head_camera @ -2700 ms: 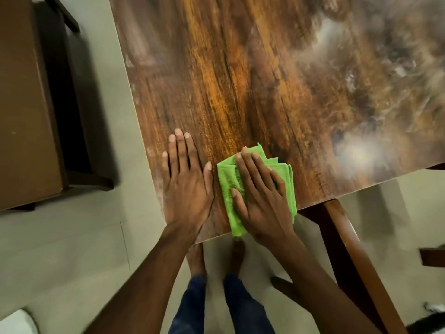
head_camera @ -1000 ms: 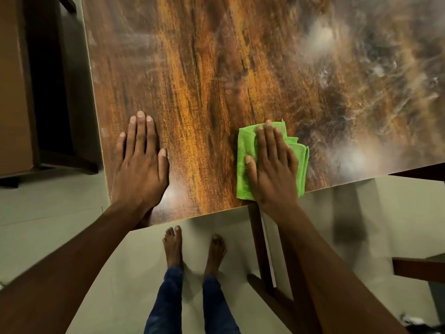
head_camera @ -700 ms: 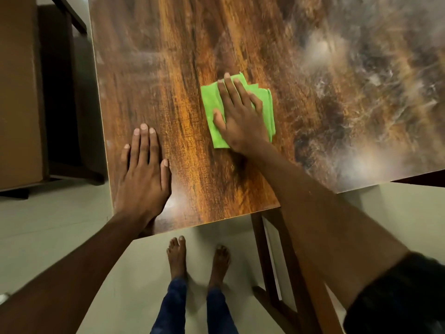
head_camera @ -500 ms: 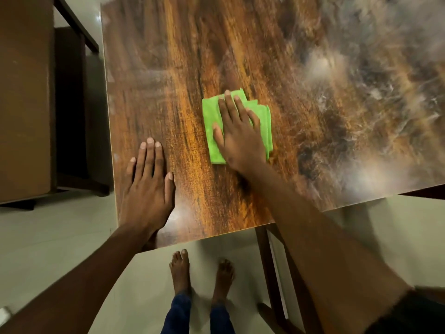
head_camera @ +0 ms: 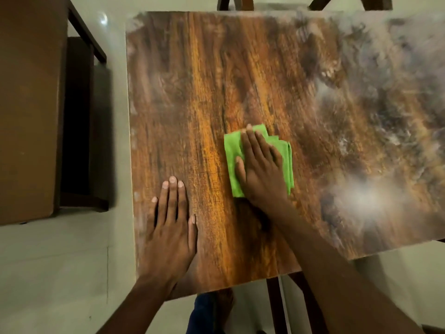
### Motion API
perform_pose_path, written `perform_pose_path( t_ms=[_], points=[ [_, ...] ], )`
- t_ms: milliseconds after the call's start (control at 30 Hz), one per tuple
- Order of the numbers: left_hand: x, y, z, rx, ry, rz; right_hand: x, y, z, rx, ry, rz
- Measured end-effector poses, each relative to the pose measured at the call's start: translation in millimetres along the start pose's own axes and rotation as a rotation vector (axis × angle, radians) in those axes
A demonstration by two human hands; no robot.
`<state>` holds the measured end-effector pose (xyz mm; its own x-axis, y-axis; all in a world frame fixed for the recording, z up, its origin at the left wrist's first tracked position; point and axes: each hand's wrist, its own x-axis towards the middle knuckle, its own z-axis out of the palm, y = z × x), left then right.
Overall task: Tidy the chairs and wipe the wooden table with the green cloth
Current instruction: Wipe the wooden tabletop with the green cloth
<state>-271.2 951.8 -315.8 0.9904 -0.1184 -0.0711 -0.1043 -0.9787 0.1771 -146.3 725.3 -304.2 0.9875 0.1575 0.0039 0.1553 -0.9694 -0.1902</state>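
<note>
— So where is the folded bright-green cloth right now?
— Flat on the glossy dark-grained wooden table, about mid-depth, with the right hand spread on top — fingers straight, palm down, pressing rather than gripping it. That's likely so the whole pad of fabric drags over the surface.
— And the other one?
— The left hand lies flat and empty, fingers extended, on the table near its front-left corner, well apart from the cloth. I'd judge it's there as a brace while the person leans in.
— Much left to wipe?
— Probably: the right side looks hazy, though some of that may be glare. A dark wooden chair stands just beside the table's left edge.
</note>
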Motion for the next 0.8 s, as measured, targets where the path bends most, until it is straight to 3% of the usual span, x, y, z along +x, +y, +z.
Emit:
perform_pose_path(
  t_ms=[167,300,400,567,667,800],
  points=[
    [1.2,-0.5,-1.3,-0.011,-0.040,-0.009,128.1,6.9,-7.2,-0.006,0.012,0.010],
    [3.0,0.7,-3.3,0.009,-0.047,-0.019,151.9,9.6,2.1,-0.009,0.035,0.046],
    [4.1,2.1,-4.7,0.022,-0.053,-0.019,128.3,-15.6,9.7,-0.002,0.050,0.102],
    [3.4,-0.4,-4.6,0.025,-0.090,-0.014,63.7,-77.5,21.9,0.005,-0.008,-0.093],
    [1.9,-1.4,-5.4,0.033,-0.077,-0.019,25.0,-49.8,12.7,0.002,-0.017,-0.118],
    [2.6,1.3,-6.3,0.029,-0.061,-0.022,-47.8,1.0,-4.9,-0.013,-0.081,-0.015]
  ],
)
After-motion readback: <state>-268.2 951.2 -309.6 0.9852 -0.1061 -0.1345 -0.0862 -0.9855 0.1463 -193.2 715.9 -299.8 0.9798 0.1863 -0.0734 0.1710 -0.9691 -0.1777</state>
